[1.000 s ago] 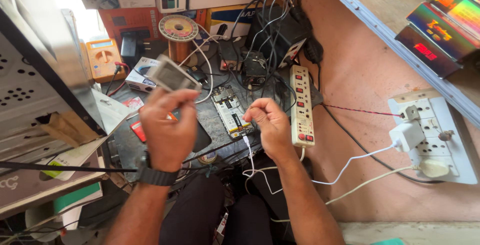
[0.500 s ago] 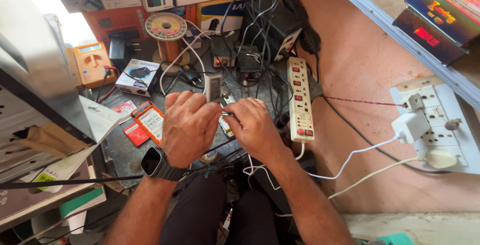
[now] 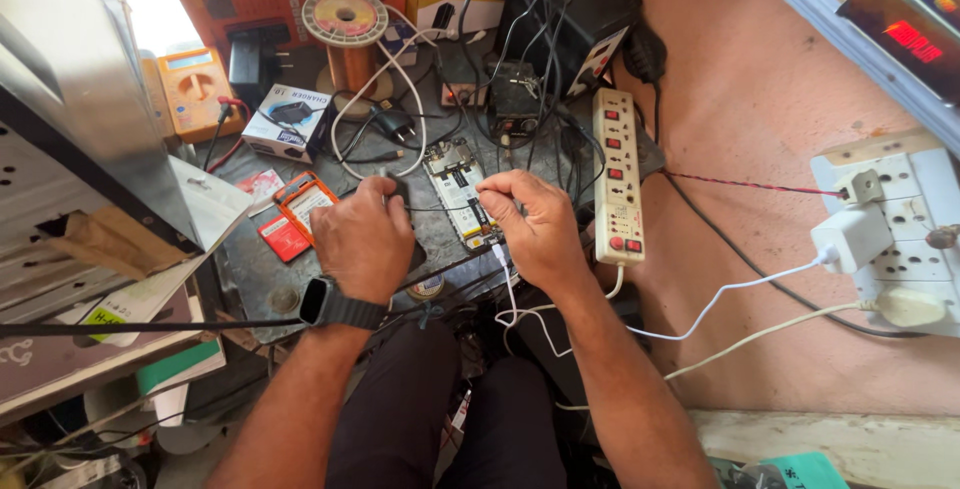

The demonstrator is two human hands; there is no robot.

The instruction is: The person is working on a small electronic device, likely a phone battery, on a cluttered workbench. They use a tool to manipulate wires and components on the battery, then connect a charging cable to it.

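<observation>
Power strip (image 3: 616, 174) blocks right; cable tangle (image 3: 520, 59) crowds rear; orange case (image 3: 305, 202) left.

Both forearms reach forward from the body and lie almost parallel. The left hand (image 3: 362, 239) is knuckles up, with the fingers curled down and closed. The right hand (image 3: 535, 224) is also palm down, and its thumb and first finger are pinched together.
</observation>
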